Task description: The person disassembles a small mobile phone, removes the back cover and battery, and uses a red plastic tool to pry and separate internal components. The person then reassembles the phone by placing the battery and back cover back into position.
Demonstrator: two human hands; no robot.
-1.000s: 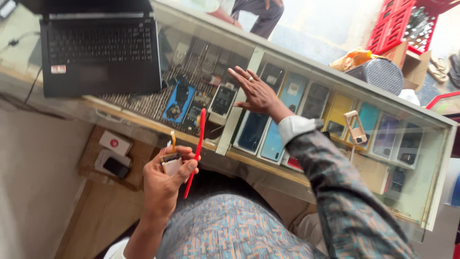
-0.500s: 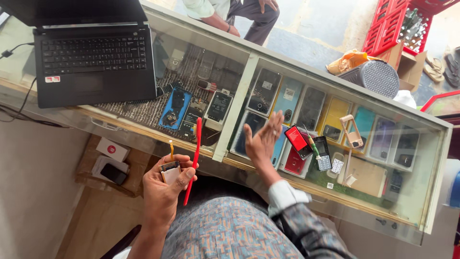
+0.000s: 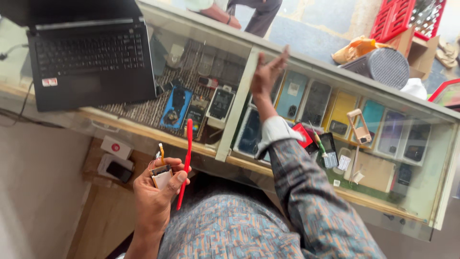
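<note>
My left hand is low in front of me, closed around a small phone part with a thin orange strip sticking up, and a long red plastic tool pinned under the thumb. My right hand is raised over the glass counter with fingers spread and nothing in it. The patterned sleeve with a white cuff runs back toward me. Below the right hand, under the glass, lie rows of phone cases.
A black laptop stands open on the counter's left end. A grey round speaker and a red crate are at the far right. Another person's legs are beyond the counter. Small boxes sit on a lower shelf.
My right hand pulled back from the glass, then rose and stretched forward over the counter with fingers spread. My left hand kept hold of the part and red tool.
</note>
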